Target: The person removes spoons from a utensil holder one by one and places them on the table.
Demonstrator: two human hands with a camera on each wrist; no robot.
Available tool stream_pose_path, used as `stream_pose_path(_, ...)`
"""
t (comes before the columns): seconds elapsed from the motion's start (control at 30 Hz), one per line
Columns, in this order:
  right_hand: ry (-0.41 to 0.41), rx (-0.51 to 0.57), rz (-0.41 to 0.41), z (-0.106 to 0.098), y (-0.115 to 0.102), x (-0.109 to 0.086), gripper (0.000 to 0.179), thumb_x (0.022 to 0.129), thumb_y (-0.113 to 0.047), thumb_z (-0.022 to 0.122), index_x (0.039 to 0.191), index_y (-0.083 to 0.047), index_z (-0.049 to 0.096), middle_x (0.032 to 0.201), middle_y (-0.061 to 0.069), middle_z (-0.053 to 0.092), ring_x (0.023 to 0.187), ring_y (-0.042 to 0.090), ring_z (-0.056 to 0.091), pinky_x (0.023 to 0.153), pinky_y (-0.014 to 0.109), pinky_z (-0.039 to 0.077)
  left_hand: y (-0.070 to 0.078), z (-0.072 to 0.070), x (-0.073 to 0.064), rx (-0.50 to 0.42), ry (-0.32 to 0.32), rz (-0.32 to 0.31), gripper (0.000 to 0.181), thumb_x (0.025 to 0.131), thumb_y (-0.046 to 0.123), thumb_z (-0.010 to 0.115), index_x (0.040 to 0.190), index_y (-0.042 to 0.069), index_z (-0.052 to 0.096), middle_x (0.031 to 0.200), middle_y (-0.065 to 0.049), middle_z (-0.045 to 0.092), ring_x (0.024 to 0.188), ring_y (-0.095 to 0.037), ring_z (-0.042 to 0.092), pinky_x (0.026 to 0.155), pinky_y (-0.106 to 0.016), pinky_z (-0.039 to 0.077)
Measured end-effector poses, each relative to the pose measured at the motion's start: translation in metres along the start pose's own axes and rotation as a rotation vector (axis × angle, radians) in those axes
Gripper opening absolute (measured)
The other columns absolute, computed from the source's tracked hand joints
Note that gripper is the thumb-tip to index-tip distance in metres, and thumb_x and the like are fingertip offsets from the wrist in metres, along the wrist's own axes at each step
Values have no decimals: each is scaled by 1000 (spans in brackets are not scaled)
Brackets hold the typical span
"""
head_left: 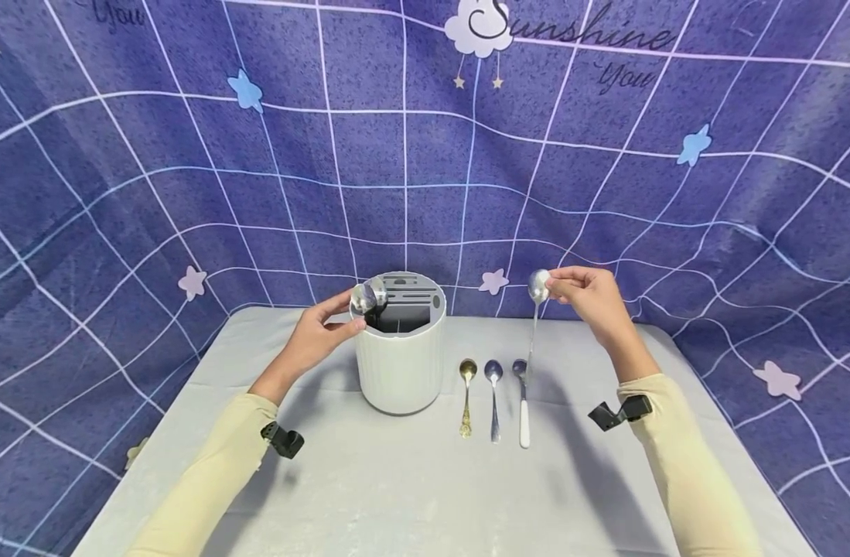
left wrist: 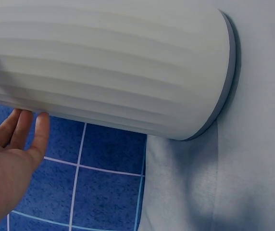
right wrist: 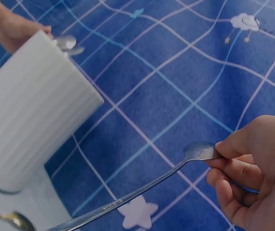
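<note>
My right hand [head_left: 592, 298] pinches a silver long-handled spoon [head_left: 538, 286] by its bowl, the handle hanging down. In the right wrist view that spoon [right wrist: 152, 185] slants away from the fingertips. My left hand [head_left: 319, 333] rests at the left rim of a white ribbed utensil holder [head_left: 400, 375], its fingers spread along the side. Close to that hand, spoon bowls [head_left: 363, 299] stick up from the holder. On the table lie a gold spoon [head_left: 465, 398], a silver spoon [head_left: 494, 402] and a white-handled spoon [head_left: 524, 422], side by side.
A grey cloth covers the table [head_left: 397, 495]. Behind it hangs a purple-blue curtain [head_left: 369, 147] with grid lines, stars and clouds. The holder's grey top [head_left: 412, 296] has slots and a larger dark compartment at the front.
</note>
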State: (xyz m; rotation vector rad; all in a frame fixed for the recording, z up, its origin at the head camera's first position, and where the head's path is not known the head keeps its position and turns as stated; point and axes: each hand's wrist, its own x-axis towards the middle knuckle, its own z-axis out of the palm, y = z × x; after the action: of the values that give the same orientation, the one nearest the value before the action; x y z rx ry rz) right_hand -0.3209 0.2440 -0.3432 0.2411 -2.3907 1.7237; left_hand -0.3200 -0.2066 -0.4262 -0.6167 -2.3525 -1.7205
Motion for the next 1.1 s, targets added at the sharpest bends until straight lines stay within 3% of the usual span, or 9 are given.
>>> stream_pose_path(0.33, -9, -14, 66, -23, 31, -6, 39, 99, -8, 65, 124, 20, 59, 79, -18, 70, 75, -2, 67, 69, 14, 56, 3, -1, 0, 30, -5, -6, 62, 95, 16, 73, 151, 5, 49, 145, -18, 57, 131, -28, 55, 93, -19, 54)
stream_pose_path(0.67, -26, -1, 144, -30, 56, -5, 41, 98, -5, 64, 126, 23, 56, 78, -19, 69, 73, -3, 64, 72, 12, 56, 3, -1, 1, 12, 1, -17, 60, 95, 12, 72, 150, 4, 50, 144, -19, 58, 130, -30, 55, 95, -21, 54)
stream_pose_path(0.97, -77, 28, 192, -30, 75, -5, 39, 98, -1, 61, 124, 26, 55, 80, -15, 70, 73, -1, 65, 72, 15, 58, 3, 0, 2, 4, 3, -4, 60, 94, 10, 74, 149, 5, 52, 141, -19, 60, 121, -9, 58, 94, -25, 56)
stream_pose_path(1.1, -96, 22, 203, -27, 84, -6, 39, 98, -2, 61, 124, 26, 55, 80, -15, 70, 74, 0, 65, 73, 15, 58, 1, 0, 2, 6, 0, -3, 60, 94, 11, 74, 149, 5, 52, 141, -18, 60, 121, -9, 58, 95, -25, 56)
